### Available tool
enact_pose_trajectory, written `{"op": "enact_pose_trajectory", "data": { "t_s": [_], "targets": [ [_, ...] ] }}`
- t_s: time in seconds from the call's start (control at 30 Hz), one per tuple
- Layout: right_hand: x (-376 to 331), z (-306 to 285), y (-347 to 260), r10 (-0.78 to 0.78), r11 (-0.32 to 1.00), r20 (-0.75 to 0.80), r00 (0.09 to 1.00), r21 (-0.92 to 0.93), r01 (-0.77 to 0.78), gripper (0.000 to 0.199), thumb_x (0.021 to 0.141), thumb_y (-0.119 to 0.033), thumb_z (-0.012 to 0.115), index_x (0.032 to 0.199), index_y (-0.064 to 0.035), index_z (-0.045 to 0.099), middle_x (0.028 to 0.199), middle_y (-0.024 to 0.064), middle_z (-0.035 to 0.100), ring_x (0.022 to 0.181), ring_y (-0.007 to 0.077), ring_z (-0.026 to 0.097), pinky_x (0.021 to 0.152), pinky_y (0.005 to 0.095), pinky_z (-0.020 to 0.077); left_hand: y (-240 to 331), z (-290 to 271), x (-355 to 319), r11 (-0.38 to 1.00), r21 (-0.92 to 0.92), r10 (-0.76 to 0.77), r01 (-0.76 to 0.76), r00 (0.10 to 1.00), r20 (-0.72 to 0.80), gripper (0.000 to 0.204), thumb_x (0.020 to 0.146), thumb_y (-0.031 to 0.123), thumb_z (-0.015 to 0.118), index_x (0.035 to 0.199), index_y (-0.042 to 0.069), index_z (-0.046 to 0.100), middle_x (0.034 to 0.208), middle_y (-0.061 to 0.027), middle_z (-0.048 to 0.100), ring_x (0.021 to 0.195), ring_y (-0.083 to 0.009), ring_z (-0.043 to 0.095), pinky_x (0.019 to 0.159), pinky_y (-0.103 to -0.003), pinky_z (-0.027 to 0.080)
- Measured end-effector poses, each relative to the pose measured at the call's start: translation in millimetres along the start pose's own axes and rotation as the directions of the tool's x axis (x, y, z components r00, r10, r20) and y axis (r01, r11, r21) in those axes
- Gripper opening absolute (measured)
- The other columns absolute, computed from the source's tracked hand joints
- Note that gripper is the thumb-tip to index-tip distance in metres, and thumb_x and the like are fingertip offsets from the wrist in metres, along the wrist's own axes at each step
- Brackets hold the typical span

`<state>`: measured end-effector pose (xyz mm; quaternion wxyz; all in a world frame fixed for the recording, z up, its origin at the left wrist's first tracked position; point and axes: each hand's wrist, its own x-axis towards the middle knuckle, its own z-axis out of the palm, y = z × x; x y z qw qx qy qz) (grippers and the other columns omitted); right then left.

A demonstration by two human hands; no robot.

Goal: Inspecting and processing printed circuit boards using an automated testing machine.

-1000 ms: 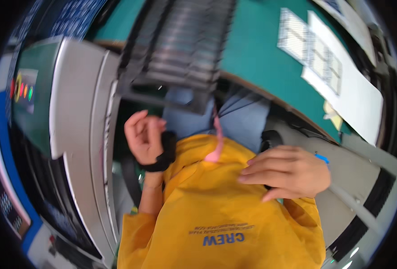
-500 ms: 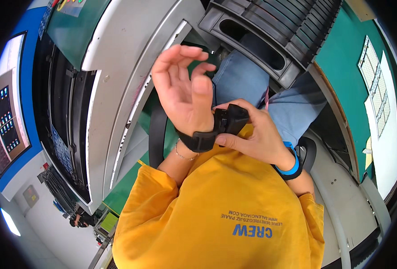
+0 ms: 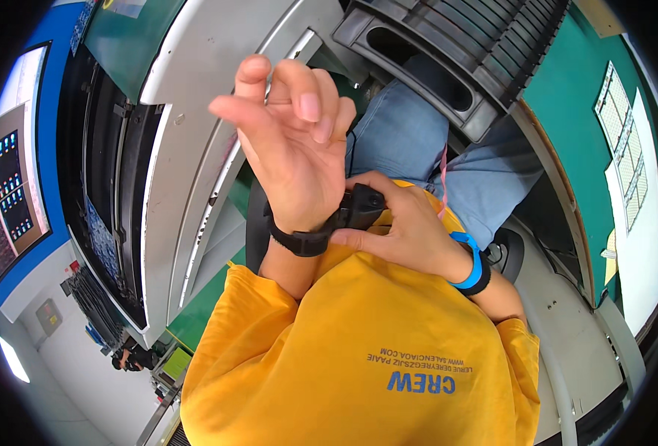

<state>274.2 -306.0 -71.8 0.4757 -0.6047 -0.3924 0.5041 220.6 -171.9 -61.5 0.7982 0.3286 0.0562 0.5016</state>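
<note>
My left hand (image 3: 292, 141) is raised in front of me, palm turned up, with fingers loosely bent, apart and holding nothing. A black strap (image 3: 306, 243) goes round its wrist, and a small black box-shaped device (image 3: 362, 207) sits on it at the inner side. My right hand (image 3: 410, 230) grips this device, thumb on the near side and fingers on the far side, partly hidden behind it. A blue and black band (image 3: 476, 267) circles my right wrist.
A black ribbed plastic rack (image 3: 433, 67) stands ahead, above my knees. To the left is a grey-white machine housing (image 3: 184, 141), and beyond it a screen (image 3: 13, 171). A green tabletop (image 3: 574, 111) on the right carries perforated light sheets (image 3: 620, 134) and white paper (image 3: 644, 245).
My left hand has turned, so the thumb now points left and the palm faces up more. Both hands and the device have shifted slightly left, with my right hand still gripping the device.
</note>
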Motion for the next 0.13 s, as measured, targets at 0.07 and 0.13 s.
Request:
{"op": "enact_pose_trajectory", "data": {
  "t_s": [0.07,0.13],
  "targets": [
    [-0.8,-2.2,0.5,0.031,0.999,-0.03,0.999,0.009,-0.031,0.053,0.071,-0.033,0.078,0.108,-0.0027,0.056,0.092,0.0122,0.066,0.087,0.0248,0.066,0.079,0.0308,0.048,-5.1,-1.5,2.0,0.971,0.237,0.001,-0.009,0.999,0.034,0.038,0.094,0.044,0.046,0.11,0.01,0.045,0.071,-0.006,0.051,0.054,-0.0105,0.042,0.046,-0.022,0.032],
    [-2.6,-2.1,6.4,0.004,1.0,-0.016,1.0,-0.002,-0.004,0.058,0.07,-0.036,0.079,0.112,-0.0033,0.056,0.093,0.0117,0.067,0.09,0.0242,0.066,0.081,0.0304,0.0485,-10.0,4.1,2.9,0.819,0.538,0.14,-0.199,0.979,0.149,0.041,0.093,0.048,0.046,0.112,0.012,0.045,0.071,-0.0052,0.052,0.054,-0.011,0.044,0.046,-0.023,0.033]
  ]
}}
